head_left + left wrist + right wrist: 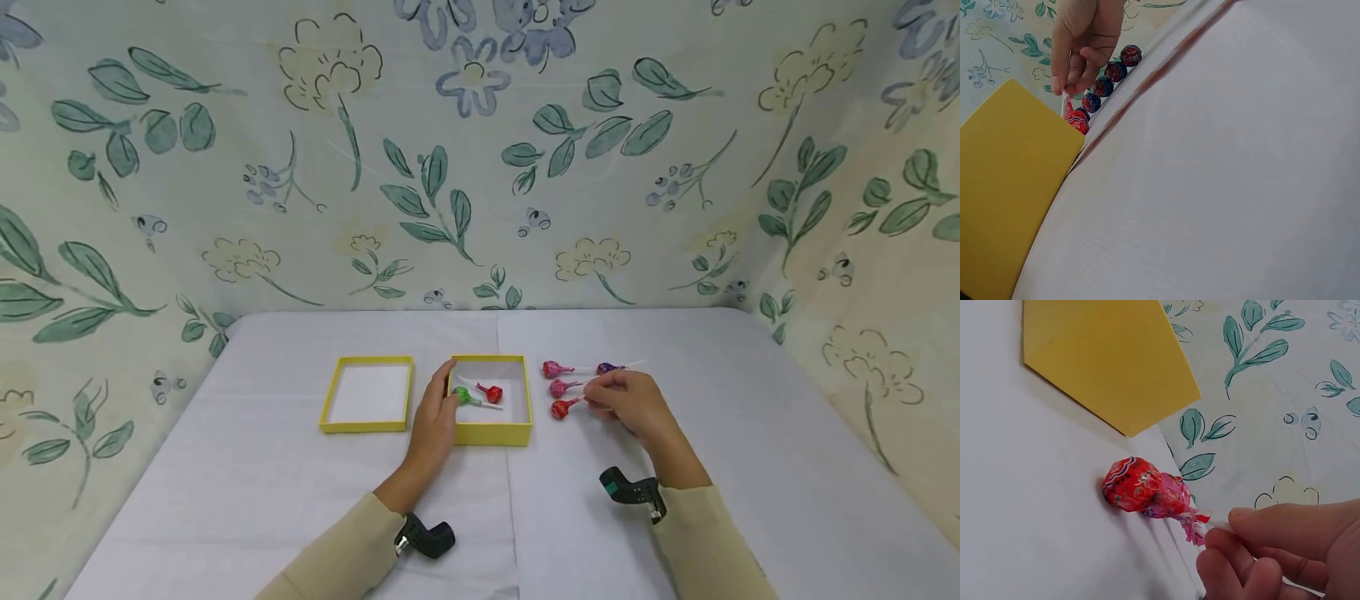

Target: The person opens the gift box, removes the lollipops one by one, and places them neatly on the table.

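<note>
My left hand (433, 425) holds the left wall of an open yellow box (491, 434), its thumb at the rim. Inside lie a green lollipop (462, 395) and a red lollipop (492, 393). To the right of the box, my right hand (628, 402) pinches the stick of another red lollipop (1132, 485) between thumb and fingers. Two pink lollipops (555, 369) lie just behind that one, and a purple lollipop (606, 367) sits by the right fingers. Part of this group is hidden beneath the right hand.
A shallow yellow-rimmed lid (365, 427) lies left of the box, white inside face up. Several dark wrapped lollipops (1115, 71) line up beyond the right hand in the left wrist view. White cloth (247, 467) covers the table, with a flowered curtain (480, 167) behind.
</note>
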Demonstrator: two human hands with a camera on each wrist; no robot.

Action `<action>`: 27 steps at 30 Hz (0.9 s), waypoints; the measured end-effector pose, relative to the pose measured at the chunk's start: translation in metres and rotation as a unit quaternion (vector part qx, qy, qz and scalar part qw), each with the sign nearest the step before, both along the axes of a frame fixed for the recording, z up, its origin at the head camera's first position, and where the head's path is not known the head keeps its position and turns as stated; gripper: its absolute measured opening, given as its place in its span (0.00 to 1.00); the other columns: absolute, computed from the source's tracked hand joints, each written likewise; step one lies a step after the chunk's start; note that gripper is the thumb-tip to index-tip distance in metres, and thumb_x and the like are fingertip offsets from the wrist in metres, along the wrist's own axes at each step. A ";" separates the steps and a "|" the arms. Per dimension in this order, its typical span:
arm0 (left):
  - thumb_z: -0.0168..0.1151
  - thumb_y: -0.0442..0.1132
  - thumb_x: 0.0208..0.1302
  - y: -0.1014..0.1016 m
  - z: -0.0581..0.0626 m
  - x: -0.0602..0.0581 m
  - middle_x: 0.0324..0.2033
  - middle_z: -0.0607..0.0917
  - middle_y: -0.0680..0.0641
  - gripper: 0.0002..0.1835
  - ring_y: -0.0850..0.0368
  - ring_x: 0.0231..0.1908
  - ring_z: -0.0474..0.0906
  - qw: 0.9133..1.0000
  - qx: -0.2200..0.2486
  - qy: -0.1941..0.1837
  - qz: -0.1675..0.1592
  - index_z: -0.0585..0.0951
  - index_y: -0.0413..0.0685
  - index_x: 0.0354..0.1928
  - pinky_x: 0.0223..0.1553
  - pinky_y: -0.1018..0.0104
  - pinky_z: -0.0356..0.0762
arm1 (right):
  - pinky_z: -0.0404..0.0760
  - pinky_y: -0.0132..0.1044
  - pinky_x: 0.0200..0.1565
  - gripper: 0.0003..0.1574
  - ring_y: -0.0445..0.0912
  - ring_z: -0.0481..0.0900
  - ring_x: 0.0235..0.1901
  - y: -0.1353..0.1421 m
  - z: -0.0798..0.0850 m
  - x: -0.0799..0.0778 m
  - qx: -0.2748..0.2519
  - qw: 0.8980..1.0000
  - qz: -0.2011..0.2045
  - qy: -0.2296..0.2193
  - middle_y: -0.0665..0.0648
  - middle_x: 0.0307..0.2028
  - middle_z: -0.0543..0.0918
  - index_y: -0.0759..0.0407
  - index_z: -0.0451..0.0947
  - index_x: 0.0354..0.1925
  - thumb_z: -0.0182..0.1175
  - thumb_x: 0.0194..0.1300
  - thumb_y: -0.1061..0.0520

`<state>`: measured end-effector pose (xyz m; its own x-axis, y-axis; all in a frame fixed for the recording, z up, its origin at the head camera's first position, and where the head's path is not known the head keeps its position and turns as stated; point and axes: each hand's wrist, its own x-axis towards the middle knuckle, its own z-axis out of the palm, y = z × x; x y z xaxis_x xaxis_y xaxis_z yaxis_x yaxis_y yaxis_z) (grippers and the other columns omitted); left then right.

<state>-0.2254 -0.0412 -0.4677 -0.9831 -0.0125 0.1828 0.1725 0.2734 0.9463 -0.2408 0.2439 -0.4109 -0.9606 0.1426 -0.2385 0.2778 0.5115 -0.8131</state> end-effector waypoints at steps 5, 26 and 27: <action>0.39 0.37 0.71 -0.001 0.001 0.000 0.70 0.58 0.65 0.29 0.67 0.70 0.51 1.000 0.001 -0.001 0.000 0.59 0.66 0.72 0.71 0.58 0.51 | 0.78 0.35 0.35 0.17 0.52 0.75 0.39 0.004 0.001 0.000 0.027 1.000 0.000 -0.006 0.59 0.40 0.81 0.56 0.81 0.46 0.62 0.64 0.47; 0.40 0.37 0.70 0.001 0.001 0.001 0.71 0.59 0.60 0.29 0.60 0.71 0.53 1.000 -0.002 0.003 0.008 0.60 0.64 0.72 0.70 0.53 0.52 | 0.74 0.35 0.29 0.17 0.49 0.76 0.32 0.015 0.004 0.002 0.025 0.999 -0.030 -0.022 0.55 0.36 0.84 0.58 0.78 0.47 0.60 0.66 0.49; 0.40 0.37 0.71 0.001 0.001 0.001 0.71 0.60 0.60 0.29 0.61 0.71 0.53 1.000 -0.003 0.004 0.009 0.60 0.65 0.72 0.71 0.53 0.52 | 0.74 0.36 0.29 0.16 0.50 0.76 0.31 0.014 0.003 0.002 0.027 0.999 -0.032 -0.017 0.56 0.35 0.84 0.59 0.78 0.47 0.61 0.66 0.50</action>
<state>-0.2242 -0.0401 -0.4668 -0.9812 -0.0294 0.1908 0.1749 0.2828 0.9431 -0.2385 0.2582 -0.4075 -0.9405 0.2175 -0.2610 0.3385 0.5343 -0.7746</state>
